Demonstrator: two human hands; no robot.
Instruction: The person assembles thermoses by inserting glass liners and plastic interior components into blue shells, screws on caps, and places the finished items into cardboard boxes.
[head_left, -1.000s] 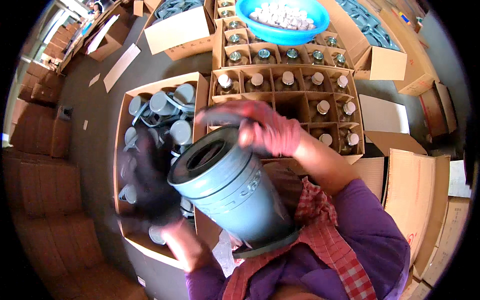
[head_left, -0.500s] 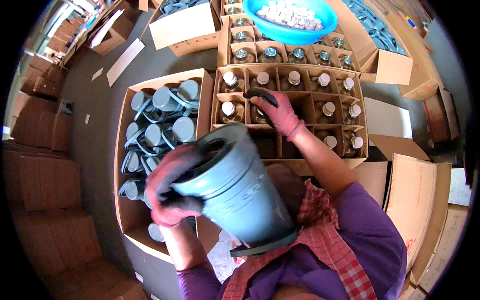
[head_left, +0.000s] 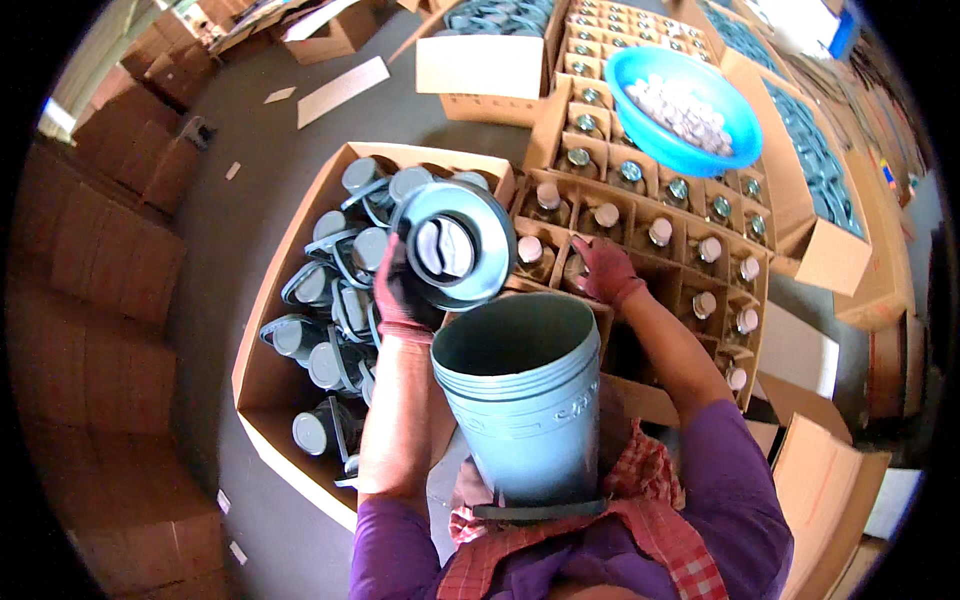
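My left hand (head_left: 403, 293), in a red and black glove, grips the edge of a round blue-grey lid (head_left: 487, 262). A dark ring surrounds the lid's middle, with something pale inside. Below it, a tall blue-grey canister (head_left: 520, 430) stands with its top uncovered, close against my checked apron. My right hand (head_left: 605, 272), also gloved, reaches into a divided carton (head_left: 640, 215). Its fingers are curled round the top of a glass bottle (head_left: 575, 270), hiding any cap. Other bottles with whitish caps, such as one bottle (head_left: 530, 255) to its left, stand in neighbouring compartments.
At left, a carton (head_left: 262, 395) holds several blue-grey lidded containers with handles. A blue basin (head_left: 625, 70) of small white caps rests over uncapped bottles beyond. More cartons with blue-grey parts flank it, including an open carton (head_left: 480, 75). Stacked brown boxes (head_left: 100, 330) line the far left.
The lid is now off the canister, raised in my left hand. My right hand's fingers have closed round a bottle top. The whole view has shifted and turned.
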